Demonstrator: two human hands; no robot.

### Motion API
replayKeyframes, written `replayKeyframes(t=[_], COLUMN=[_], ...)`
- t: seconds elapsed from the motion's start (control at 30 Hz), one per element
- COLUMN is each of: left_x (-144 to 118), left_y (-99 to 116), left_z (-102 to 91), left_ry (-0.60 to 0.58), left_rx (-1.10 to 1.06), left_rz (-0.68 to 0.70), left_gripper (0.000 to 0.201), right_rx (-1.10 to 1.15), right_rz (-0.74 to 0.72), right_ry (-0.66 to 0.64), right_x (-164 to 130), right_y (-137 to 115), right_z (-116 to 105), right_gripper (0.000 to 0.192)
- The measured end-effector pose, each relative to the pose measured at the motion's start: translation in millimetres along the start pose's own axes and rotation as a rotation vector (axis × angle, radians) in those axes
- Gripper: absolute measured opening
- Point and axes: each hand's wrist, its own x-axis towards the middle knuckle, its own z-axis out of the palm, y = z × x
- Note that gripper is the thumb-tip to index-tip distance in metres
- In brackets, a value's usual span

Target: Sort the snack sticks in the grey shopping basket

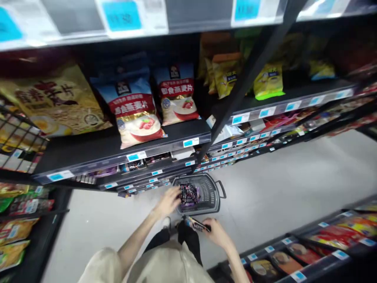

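1. Black-wrapped packet [198,225]: it is in the right hand [216,232], just outside the near rim of the grey shopping basket [211,194]. Thumb and fingers pinch its right end; the other end sticks out free.
2. The left hand [171,198] reaches over the basket's left rim, fingers loosely spread beside the purple-and-black packets [189,195] inside. Blur hides whether the fingertips touch them.
3. With only one end gripped, the black-wrapped packet could tip or slip; a loose pinch would probably drop it outside the rim, near the shoes.
4. The purple-and-black packets lie bunched towards the left of the basket, so a knock from the left hand might scatter them.
5. The basket sits low at the person's feet, seemingly on the smooth, pale grey floor [279,169]; a step forward could nudge it.
6. The room is a shop aisle: a black shelf [79,151] bears instant oatmeal bags [138,114], with blue-and-white price labels [60,175] along its edge.
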Motion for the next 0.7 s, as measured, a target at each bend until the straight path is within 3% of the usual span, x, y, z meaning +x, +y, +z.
replayKeyframes(t=[0.07, 0.1, 0.17, 0.27, 0.33, 0.43, 0.5, 0.57, 0.63, 0.7], left_x=[-52.6, -74.3, -108.1, -139.2, -151.0, -158.0, -155.8, -149.7, -142.1, -135.0], left_y=[21.4, 28.8, 36.2, 32.4, 27.0, 23.8, 26.4, 32.6, 42.3, 54.8], left_z=[17.3, 21.7, 24.2, 21.6, 20.8, 20.2, 17.5, 12.6, 7.1, 3.5], left_ry=[-0.147, -0.205, -0.296, -0.351, -0.34, -0.233, -0.103, 0.035, 0.141, 0.201], left_rx=[-0.13, -0.18, -0.265, -0.406, -0.551, -0.791, -0.892, -0.948, -0.987, -1.02], left_rz=[0.094, 0.063, -0.031, -0.127, -0.176, -0.256, -0.309, -0.357, -0.386, -0.376], left_gripper=[0.059, 0.062, 0.048, 0.022, 0.023, 0.032, 0.038, 0.044, 0.047, 0.048], right_rx=[-0.042, -0.04, 0.018, 0.166, 0.242, 0.373, 0.549, 0.736, 0.843, 0.884], right_rz=[-0.014, -0.032, -0.081, -0.132, -0.113, -0.049, -0.017, -0.001, 0.013, 0.011], right_ry=[-0.045, -0.071, -0.152, -0.268, -0.24, 0.069, 0.35, 0.55, 0.559, 0.43], right_x=[-7.0, -9.5, -13.4, -18.6, -23.2, -32.2, -39.4, -46.7, -52.4, -55.8], right_y=[-30.7, -46.5, -77.6, -117.0, -134.4, -146.4, -148.4, -150.2, -154.9, -162.4], right_z=[2.1, 5.4, 13.1, 20.9, 22.2, 22.5, 25.9, 34.7, 49.3, 66.7], right_gripper=[0.023, 0.025, 0.032, 0.046, 0.051, 0.049, 0.053, 0.061, 0.06, 0.048])
